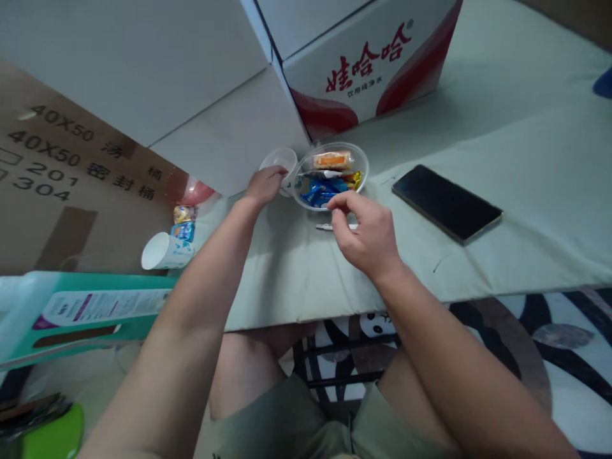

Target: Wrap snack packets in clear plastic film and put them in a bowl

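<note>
My left hand [266, 186] reaches to the far side of the table, its fingers closed over the near side of a pale paper cup [280, 157]. Right beside this cup stands a clear plastic bowl [365, 167] with several wrapped snacks, among them an orange-and-white packet [332, 159] and blue packets [321, 191]. At the bowl's near rim is my right hand [366, 233], fingers curled, with index finger and thumb brought together. Whatever may be between those tips is too small to make out. A thin white pen-like stick [324, 227] shows partly behind the right thumb.
A black phone [444, 203] lies to the right. White cartons with red print [363, 76] stand behind the bowl, and a brown carton [71, 166] at left. A tipped paper cup [165, 251], small packets [183, 220] and a green jug [95, 299] are near the left edge.
</note>
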Motion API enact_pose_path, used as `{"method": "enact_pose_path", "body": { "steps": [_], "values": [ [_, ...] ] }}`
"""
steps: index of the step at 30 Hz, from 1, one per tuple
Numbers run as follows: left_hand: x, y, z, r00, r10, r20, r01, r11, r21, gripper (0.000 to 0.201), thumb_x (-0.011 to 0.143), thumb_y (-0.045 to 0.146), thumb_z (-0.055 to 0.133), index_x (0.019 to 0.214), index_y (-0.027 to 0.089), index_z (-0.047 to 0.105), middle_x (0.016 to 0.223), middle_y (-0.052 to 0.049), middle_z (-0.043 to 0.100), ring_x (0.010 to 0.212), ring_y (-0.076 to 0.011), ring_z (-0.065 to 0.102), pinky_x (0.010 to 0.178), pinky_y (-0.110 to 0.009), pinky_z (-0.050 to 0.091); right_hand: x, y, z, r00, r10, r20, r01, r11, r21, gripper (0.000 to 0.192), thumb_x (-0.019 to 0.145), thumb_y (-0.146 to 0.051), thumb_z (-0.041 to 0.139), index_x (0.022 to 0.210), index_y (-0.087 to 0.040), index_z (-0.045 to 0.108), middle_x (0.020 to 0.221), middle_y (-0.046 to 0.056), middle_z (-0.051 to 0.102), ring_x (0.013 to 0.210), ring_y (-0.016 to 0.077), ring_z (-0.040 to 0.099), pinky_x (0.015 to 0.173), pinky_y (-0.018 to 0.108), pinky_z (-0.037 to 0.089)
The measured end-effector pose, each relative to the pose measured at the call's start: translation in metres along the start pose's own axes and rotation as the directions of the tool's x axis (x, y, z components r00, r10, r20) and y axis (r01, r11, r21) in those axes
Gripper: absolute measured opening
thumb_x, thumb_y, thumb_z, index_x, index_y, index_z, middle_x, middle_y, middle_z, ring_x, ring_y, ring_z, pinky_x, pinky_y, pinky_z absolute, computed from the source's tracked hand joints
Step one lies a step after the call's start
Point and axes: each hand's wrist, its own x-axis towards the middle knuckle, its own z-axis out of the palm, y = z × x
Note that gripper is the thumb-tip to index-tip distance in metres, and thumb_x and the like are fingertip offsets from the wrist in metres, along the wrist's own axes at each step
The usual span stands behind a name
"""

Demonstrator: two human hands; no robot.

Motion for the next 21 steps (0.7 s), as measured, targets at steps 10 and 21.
{"method": "enact_pose_path", "body": {
  "steps": [10, 21],
  "values": [
    [0.0, 0.006, -0.003, 0.985, 0.031, 0.169, -0.094, 0.92, 0.381, 0.051, 0.081, 0.024, 0.063, 0.131, 0.026, 0.07, 0.134, -0.011, 0.073, 0.134, -0.0369, 0.061, 0.117, -0.046, 0.037, 0.0, 0.035, 0.014, 0.984, 0.152, -0.092, -0.173, 0.942, -0.287, 0.029, 0.082, -0.017, 0.065, 0.108, -0.025, 0.075, 0.14, 0.015, 0.047, 0.131, 0.0387, 0.049, 0.107, 0.06, 0.044],
    [-0.02, 0.019, -0.01, 0.991, 0.13, 0.018, -0.129, 0.94, 0.317, 0.037, 0.091, 0.026, 0.054, 0.126, 0.021, 0.065, 0.131, -0.015, 0.072, 0.131, -0.0352, 0.06, 0.109, -0.047, 0.04, 0.018, 0.044, 0.018, 0.981, 0.179, -0.077, -0.191, 0.962, -0.197, 0.005, 0.087, -0.027, 0.068, 0.087, -0.022, 0.07, 0.117, 0.014, 0.06, 0.107, 0.0297, 0.062, 0.095, 0.048, 0.052]
  ]
}}
